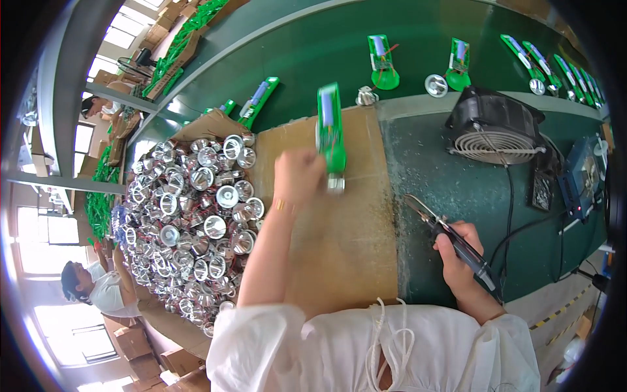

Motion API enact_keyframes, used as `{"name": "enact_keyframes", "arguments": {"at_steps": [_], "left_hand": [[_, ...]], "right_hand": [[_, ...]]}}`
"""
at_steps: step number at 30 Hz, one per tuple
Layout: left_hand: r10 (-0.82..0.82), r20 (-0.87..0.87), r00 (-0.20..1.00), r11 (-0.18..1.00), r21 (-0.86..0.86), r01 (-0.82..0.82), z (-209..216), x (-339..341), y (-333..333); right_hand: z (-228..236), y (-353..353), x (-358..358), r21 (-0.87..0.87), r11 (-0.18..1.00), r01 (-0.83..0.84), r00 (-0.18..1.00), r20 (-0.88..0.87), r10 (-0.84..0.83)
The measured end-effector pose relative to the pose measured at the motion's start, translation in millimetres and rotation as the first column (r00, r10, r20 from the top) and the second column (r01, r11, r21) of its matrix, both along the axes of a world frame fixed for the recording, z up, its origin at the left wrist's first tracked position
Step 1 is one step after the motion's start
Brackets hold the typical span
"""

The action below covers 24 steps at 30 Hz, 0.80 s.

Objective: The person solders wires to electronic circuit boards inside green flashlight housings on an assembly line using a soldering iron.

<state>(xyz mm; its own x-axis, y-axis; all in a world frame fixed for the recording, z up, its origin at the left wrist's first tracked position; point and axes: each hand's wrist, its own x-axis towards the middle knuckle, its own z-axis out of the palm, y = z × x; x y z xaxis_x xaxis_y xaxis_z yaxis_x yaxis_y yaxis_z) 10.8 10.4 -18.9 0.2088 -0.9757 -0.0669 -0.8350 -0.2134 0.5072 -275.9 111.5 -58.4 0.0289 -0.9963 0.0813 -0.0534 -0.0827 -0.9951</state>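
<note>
My left hand (pixel 300 176) is closed at the side of a green flashlight housing (pixel 336 147), blurred by motion. A blue cylindrical battery (pixel 327 108) lies in the housing, and a shiny silver piece shows at its lower end. Both are above a brown board (pixel 362 215). My right hand (pixel 460 251) is wrapped round a black soldering iron (pixel 467 249), whose metal tip points up and left over the green bench mat. To the left of my left forearm is a large heap of silver reflector cups (pixel 214 227) with thin wires.
Along the far green surface (pixel 418 52) stand more green housings (pixel 383 62) with batteries and loose reflectors. A black fan (pixel 494 127) with a round grille sits at the right, near a blue box-shaped unit (pixel 580 176) and cables. Another person (pixel 108 287) works at the far left.
</note>
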Motion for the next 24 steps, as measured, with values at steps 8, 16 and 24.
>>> {"name": "enact_keyframes", "arguments": {"at_steps": [8, 16, 24], "left_hand": [[0.255, 0.549, 0.796, 0.966, -0.186, -0.182, -13, 107, -137], [0.028, 0.584, 0.811, 0.997, -0.071, 0.017, 26, 87, -114], [-0.092, 0.065, 0.994, 0.994, -0.06, 0.095, 2, -37, 69]], "right_hand": [[-3, 5, -4, 0.043, 0.999, 0.019, 1.0, 0.014, -0.02], [2, 3, 2, 0.121, 0.992, -0.03, 0.996, 0.087, 0.02], [1, -1, 6, -0.028, 1.0, 0.013, 1.0, -0.014, -0.013]]}}
